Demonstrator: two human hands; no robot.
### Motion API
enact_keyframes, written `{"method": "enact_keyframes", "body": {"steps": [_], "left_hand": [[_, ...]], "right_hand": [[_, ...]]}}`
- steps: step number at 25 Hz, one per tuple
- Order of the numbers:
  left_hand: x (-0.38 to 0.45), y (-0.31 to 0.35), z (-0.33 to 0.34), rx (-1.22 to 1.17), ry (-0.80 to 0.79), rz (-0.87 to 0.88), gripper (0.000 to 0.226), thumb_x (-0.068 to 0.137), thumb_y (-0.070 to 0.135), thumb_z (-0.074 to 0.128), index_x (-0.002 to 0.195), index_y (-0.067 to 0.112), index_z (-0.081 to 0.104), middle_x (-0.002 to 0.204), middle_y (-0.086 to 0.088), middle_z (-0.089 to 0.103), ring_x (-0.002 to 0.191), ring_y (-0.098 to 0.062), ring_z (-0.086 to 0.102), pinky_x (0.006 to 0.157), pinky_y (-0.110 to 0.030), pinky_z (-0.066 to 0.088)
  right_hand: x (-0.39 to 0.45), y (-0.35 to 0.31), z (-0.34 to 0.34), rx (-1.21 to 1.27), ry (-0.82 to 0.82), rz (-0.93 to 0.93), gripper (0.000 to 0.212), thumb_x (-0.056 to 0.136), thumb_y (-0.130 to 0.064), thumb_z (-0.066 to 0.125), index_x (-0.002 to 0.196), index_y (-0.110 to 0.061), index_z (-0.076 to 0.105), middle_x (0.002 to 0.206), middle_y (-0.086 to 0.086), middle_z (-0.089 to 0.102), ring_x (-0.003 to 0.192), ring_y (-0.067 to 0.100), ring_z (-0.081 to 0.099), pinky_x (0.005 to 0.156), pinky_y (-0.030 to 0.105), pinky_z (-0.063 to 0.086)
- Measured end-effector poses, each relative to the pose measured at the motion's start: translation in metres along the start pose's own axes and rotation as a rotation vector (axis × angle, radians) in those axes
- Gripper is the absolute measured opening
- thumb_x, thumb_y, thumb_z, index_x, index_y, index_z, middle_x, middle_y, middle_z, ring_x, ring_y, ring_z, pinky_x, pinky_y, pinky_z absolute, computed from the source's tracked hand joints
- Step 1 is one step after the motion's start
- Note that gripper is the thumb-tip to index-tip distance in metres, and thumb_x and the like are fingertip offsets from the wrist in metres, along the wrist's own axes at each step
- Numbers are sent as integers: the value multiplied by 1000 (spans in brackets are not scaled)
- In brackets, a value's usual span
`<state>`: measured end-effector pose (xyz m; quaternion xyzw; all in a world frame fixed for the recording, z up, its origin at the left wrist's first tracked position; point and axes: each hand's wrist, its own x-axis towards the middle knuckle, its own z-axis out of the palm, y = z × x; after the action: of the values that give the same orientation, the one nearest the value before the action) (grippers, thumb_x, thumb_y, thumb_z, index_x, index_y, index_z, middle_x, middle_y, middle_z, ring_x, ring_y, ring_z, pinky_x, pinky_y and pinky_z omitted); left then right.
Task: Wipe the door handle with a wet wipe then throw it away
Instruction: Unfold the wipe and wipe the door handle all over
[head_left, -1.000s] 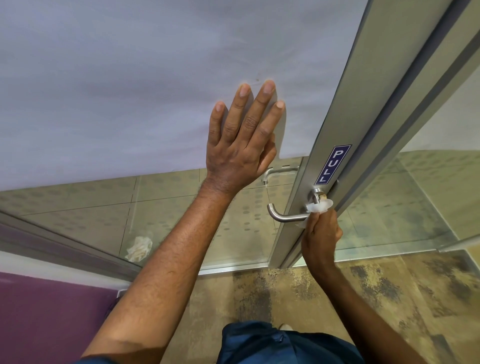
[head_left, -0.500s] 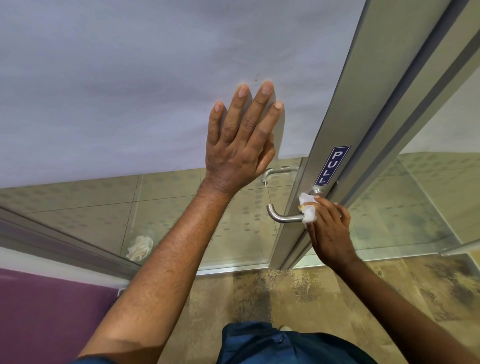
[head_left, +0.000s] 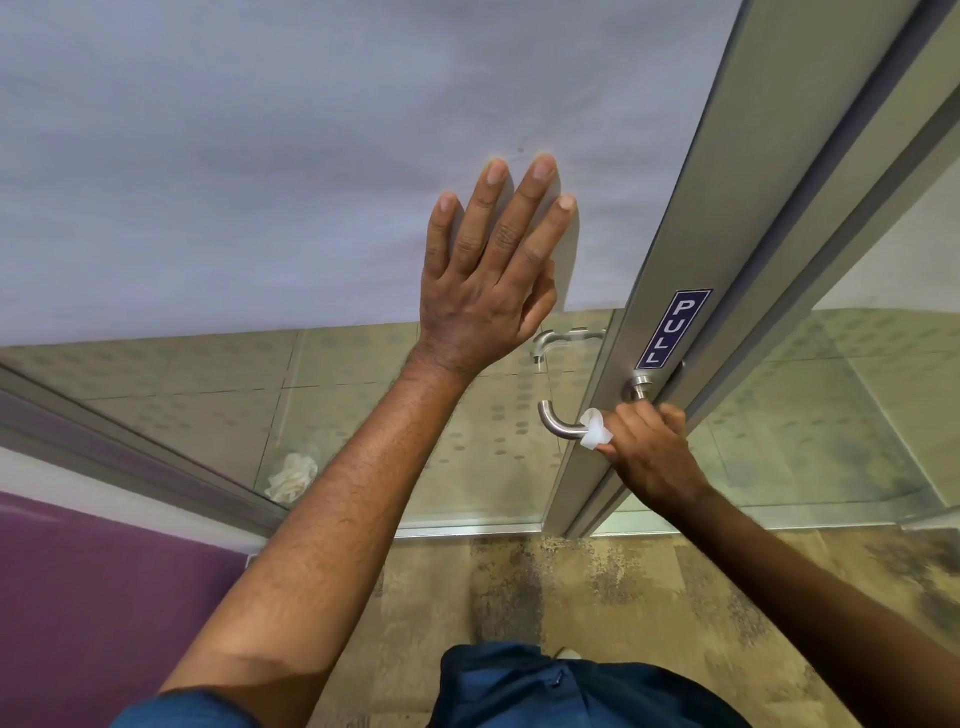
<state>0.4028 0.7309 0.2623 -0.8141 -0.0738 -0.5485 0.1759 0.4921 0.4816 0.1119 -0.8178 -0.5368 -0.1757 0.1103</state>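
A brushed-metal lever door handle (head_left: 557, 421) juts left from the grey door frame (head_left: 691, 249), below a blue PULL label (head_left: 673, 329). My right hand (head_left: 649, 452) is wrapped around the handle's bar near the frame, with a white wet wipe (head_left: 593, 428) bunched between its fingers and the metal. Only the curved free end of the handle shows past the wipe. My left hand (head_left: 488, 275) lies flat against the frosted glass door panel (head_left: 311, 156), fingers spread, holding nothing.
A second handle (head_left: 563, 340) shows through the glass on the far side. A crumpled white wipe (head_left: 292, 477) lies on the floor behind the glass at lower left. A purple wall (head_left: 93, 597) stands at left. Mottled beige carpet (head_left: 597, 582) lies underfoot.
My right hand has shifted from the handle's pivot down onto the bar, closing around it with the wipe. My left hand stays pressed on the glass.
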Motion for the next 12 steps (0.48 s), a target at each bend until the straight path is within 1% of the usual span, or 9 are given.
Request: {"method": "enact_keyframes", "body": {"steps": [3,5,7,8,10,12], "left_hand": [[0,0,0,2,3,-14,62,98,24,63,157,19,44,163,-10,38,155,-35,21,134,-49,2],[0,1,0,12,1,-16,62,98,25,63,157,19,43,163,-10,38,155,-34,20,134,-49,0],[0,1,1,22,-3,-21,63,97,25,63,157,19,42,162,-11,37,156,-35,17,135,-48,-3],[-1,0,2,27,-5,-24,64,97,25,64,157,19,42,163,-11,37,159,-35,14,135,-47,-5],[-1,1,3,34,-7,-34,66,97,25,65,158,19,40,163,-11,35,167,-29,1,135,-48,-5],[-1,0,4,47,-6,-40,66,98,26,65,158,19,39,164,-12,34,166,-23,-8,135,-49,-4]], "right_hand": [[0,-21,2,-90,-28,88,46,109,-48,30,107,-13,59,91,8,56,83,27,52,77,42,35],[2,-34,0,-85,-24,120,44,110,-47,35,110,-10,59,94,9,56,84,27,52,77,43,39],[5,-44,-5,-62,-50,150,50,110,-50,32,111,-9,60,93,10,56,84,27,52,79,43,40],[9,-49,-9,-68,-88,173,53,110,-52,28,110,-9,59,92,9,56,83,27,51,79,43,40],[18,-58,-20,-103,-212,240,57,108,-56,19,107,-13,57,89,8,57,83,26,51,81,43,41],[30,-69,-29,-85,-318,304,55,106,-56,21,107,-16,59,89,6,63,83,26,56,84,44,42]]}}
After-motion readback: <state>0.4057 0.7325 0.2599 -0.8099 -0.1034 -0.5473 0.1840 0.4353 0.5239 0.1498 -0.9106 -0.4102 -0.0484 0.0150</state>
